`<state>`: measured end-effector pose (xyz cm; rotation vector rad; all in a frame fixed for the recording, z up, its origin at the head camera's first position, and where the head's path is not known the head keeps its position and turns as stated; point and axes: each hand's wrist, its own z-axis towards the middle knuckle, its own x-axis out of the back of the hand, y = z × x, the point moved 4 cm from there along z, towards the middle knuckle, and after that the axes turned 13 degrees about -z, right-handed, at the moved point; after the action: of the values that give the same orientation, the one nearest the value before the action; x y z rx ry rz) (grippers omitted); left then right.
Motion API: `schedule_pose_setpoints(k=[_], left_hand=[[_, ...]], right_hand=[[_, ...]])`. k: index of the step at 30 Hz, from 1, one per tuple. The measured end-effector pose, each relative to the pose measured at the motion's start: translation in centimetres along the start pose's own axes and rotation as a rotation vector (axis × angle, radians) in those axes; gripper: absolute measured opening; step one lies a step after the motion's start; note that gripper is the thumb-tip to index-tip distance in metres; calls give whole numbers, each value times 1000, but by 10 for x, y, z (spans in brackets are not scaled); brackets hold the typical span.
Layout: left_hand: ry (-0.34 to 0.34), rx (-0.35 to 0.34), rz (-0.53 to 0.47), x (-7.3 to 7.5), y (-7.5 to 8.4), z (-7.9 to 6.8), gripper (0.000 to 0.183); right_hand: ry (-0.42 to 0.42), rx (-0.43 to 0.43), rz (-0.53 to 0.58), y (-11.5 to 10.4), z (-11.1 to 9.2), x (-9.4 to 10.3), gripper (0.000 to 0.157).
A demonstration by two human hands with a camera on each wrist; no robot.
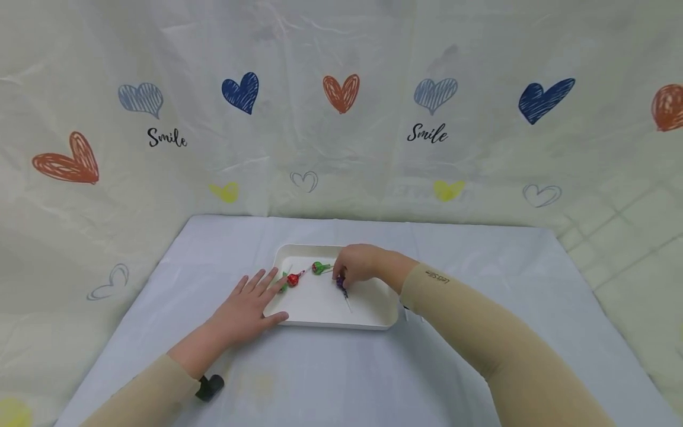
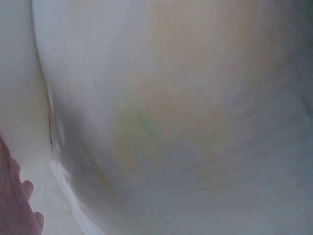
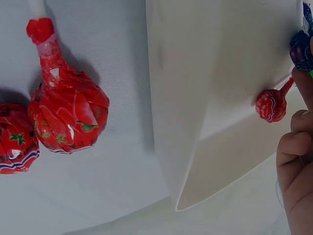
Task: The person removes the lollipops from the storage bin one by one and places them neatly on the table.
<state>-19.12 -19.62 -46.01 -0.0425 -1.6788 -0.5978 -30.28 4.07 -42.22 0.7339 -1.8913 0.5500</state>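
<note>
A white tray (image 1: 315,309) holds several wrapped lollipops. Over its left side my left hand (image 1: 245,311) lies with fingers spread; a green lollipop (image 1: 283,287) sits partly beneath its fingertips. A red lollipop (image 1: 293,280) and another green lollipop (image 1: 318,268) lie further along the tray. With bent fingers, my right hand (image 1: 358,261) pinches a dark purple lollipop (image 1: 340,283), its stick pointing toward the near rim. The right wrist view shows this purple wrapper (image 3: 299,49) at the fingertips. Only an edge of the left hand (image 2: 19,200) enters the left wrist view.
Outside the tray, two red lollipops (image 3: 71,107) lie on the white-covered table (image 1: 341,373); in the head view the right forearm mostly hides them. A black wrist device (image 1: 210,388) shows below the left forearm. Behind the table hangs a pale sheet (image 1: 373,35) printed with hearts.
</note>
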Motion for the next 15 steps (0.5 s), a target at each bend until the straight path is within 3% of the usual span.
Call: schedule_pose_setpoints(k=[15], left_hand=[[25,-15,3,-1,-2,0,87]], right_hand=[[-43,-32,132,11,-3,-9,21]])
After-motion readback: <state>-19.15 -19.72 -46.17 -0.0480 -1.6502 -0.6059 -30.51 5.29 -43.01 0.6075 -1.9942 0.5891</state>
